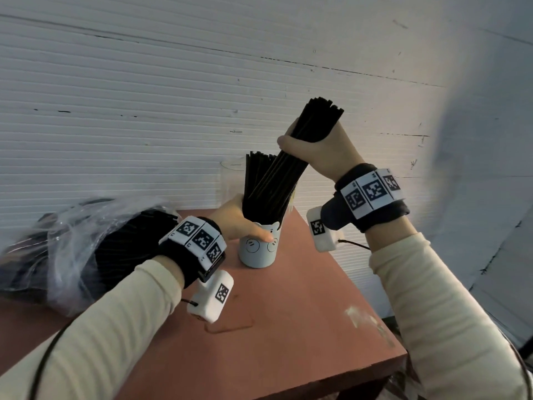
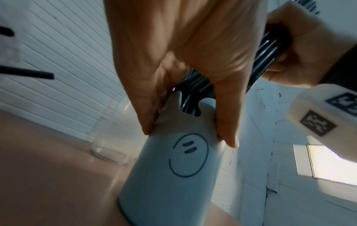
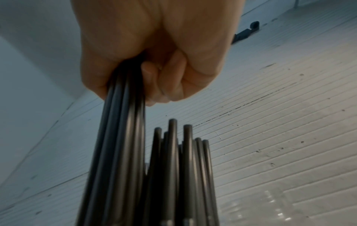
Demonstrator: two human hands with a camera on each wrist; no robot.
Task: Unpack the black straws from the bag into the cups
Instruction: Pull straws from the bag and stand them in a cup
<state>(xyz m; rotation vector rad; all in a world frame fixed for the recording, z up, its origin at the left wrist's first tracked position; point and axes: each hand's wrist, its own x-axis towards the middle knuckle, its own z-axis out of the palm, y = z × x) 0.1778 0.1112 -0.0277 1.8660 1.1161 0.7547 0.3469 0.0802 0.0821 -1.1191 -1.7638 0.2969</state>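
Observation:
A pale blue cup (image 1: 257,251) (image 2: 173,175) with a drawn face stands on the red-brown table (image 1: 288,313). My left hand (image 1: 239,223) (image 2: 183,61) grips its rim, thumb across the front. Several black straws (image 1: 256,174) (image 3: 179,168) stand in it. My right hand (image 1: 314,148) (image 3: 154,53) is closed round a tilted bundle of black straws (image 1: 305,131) (image 3: 119,137) whose lower ends reach into the cup. A clear plastic bag (image 1: 75,246) with more black straws lies at the left of the table.
A clear glass cup (image 1: 230,180) (image 2: 110,145) stands behind the blue one, by the white ribbed wall (image 1: 173,96). The table's right edge and front corner (image 1: 401,353) are near my right arm. A loose straw (image 2: 27,73) pokes in at the left of the left wrist view.

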